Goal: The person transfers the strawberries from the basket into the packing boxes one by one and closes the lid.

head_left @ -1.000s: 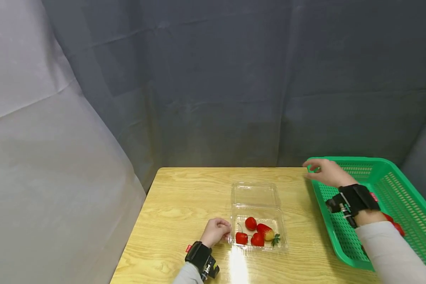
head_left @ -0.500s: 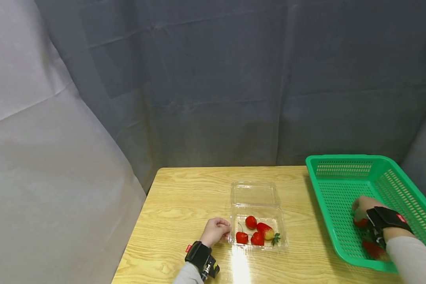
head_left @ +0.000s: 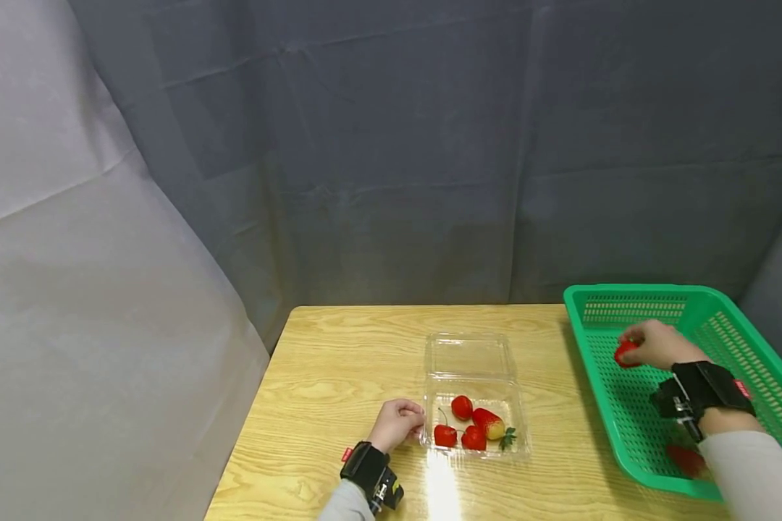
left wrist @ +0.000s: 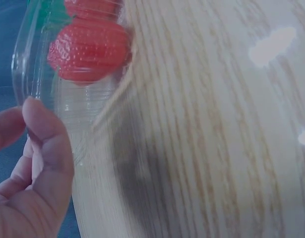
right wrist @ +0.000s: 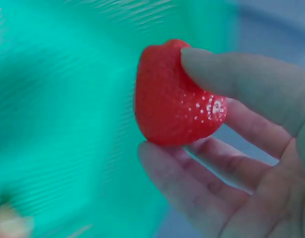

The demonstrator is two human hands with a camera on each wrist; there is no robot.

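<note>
My right hand (head_left: 652,344) hovers over the green basket (head_left: 632,298) and pinches a red strawberry (head_left: 625,353) between thumb and fingers. The right wrist view shows that strawberry (right wrist: 174,94) close up against the basket mesh. A clear plastic clamshell box (head_left: 516,427) lies open on the wooden table (head_left: 326,383), with its lid (head_left: 469,356) folded back. Inside it are a cherry (head_left: 460,407) and a red-and-yellow strawberry (head_left: 489,423), plus more red fruit. My left hand (head_left: 397,423) is curled at the box's left side, thumb (left wrist: 48,144) against its rim (left wrist: 23,74).
Another strawberry (head_left: 684,459) lies in the basket near my right forearm. A grey cloth backdrop (head_left: 430,145) hangs behind the table, and a white sheet (head_left: 72,289) covers the left side. The table's left edge runs close to my left arm.
My right hand went from the basket's far left rim down into the basket, then rose back toward the left holding a strawberry. The left hand stayed at the box.
</note>
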